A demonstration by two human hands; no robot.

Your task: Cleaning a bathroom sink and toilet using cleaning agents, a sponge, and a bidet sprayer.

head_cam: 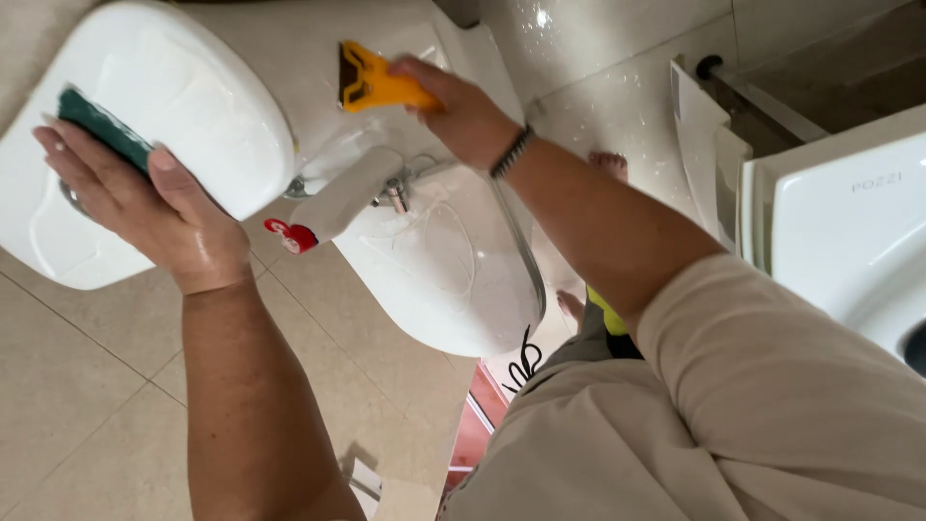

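Observation:
My left hand point(145, 198) presses a green scouring sponge point(104, 127) against the white toilet tank lid point(183, 87) at the upper left. My right hand point(463, 111) grips a yellow-orange scraper point(371, 82), its blade end resting on the white ceramic top of the toilet. The white toilet bowl point(444, 270) lies below the scraper, with a metal fitting point(395, 193) and a white part carrying a red sticker point(299, 234) between tank and bowl.
A white ceramic basin point(849, 232) stands at the right edge. Beige floor tiles point(87, 405) fill the lower left. My bare feet point(608, 164) show beside the toilet. A red and white mat point(487, 400) lies near my body.

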